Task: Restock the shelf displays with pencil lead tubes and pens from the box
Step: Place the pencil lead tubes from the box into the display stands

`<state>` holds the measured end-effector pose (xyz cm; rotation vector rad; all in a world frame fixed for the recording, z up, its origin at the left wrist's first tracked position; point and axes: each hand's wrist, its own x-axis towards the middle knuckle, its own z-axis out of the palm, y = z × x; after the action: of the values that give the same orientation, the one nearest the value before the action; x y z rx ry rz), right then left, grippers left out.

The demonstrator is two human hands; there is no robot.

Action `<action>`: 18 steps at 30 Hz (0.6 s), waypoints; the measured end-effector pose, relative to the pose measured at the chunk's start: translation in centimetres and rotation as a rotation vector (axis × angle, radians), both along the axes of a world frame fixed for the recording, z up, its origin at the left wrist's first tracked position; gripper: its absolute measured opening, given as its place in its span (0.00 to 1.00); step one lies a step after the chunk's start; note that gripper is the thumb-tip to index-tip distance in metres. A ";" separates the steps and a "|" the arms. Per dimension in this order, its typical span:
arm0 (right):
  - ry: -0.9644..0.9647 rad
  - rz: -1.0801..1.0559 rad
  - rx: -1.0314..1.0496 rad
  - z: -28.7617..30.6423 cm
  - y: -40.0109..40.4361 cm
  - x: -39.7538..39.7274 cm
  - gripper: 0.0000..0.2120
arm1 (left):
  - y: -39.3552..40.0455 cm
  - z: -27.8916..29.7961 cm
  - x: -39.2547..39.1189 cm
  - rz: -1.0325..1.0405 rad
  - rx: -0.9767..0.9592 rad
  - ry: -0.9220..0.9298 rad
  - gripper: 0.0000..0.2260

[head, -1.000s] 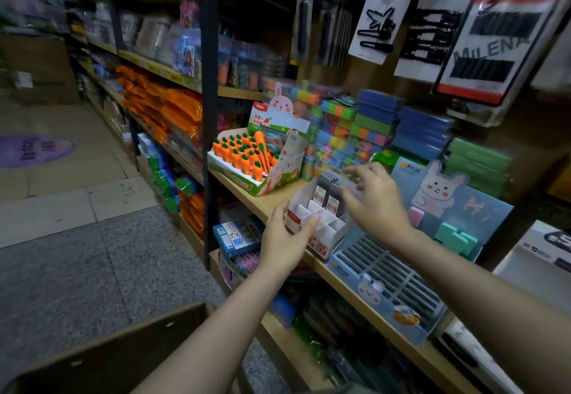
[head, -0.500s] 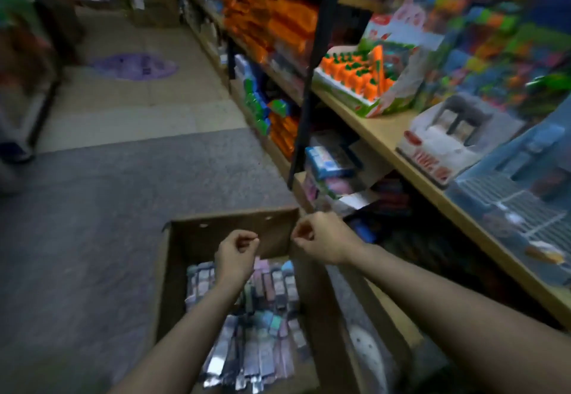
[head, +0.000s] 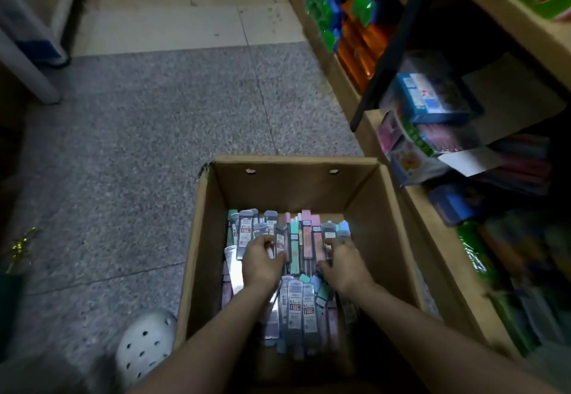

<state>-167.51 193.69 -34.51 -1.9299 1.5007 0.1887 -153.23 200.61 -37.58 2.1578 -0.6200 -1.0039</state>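
Reaching down into the open brown cardboard box [head: 364,202] on the grey speckled floor [head: 148,134], the person's left hand [head: 261,262] curled its fingers around a clear grey-capped pencil lead tube [head: 279,243], while the right hand [head: 343,265] pressed bent fingers onto pastel tubes at 1 o'clock of it; whether it gripped any, I could not tell. Judging by the well-filled box, most restocking of the wooden shelves [head: 438,217] at 3 o'clock remained.

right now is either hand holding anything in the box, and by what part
Both hands are down among the lead tubes in the cardboard box. The left hand curls its fingers around tubes near their middle; the right hand rests on the pile, its grip unclear.
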 end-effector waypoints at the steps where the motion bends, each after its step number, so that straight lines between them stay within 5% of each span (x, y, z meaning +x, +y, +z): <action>1: 0.022 0.016 -0.008 -0.7 -0.3 0.1 0.21 | -0.5 -0.3 0.3 -0.016 0.003 -0.038 0.16; 11: 0.084 0.059 -0.136 -5.3 -3.5 2.1 0.31 | -3.2 -2.7 0.6 -0.106 0.139 -0.360 0.15; 18: -0.014 0.238 -0.228 -6.4 -4.0 3.3 0.26 | -2.8 -2.4 0.4 0.236 -0.098 -0.176 0.08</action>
<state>-164.23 189.70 -40.91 -2.2868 1.3279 0.1114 -152.84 197.80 -40.02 2.1861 -0.4708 -0.6516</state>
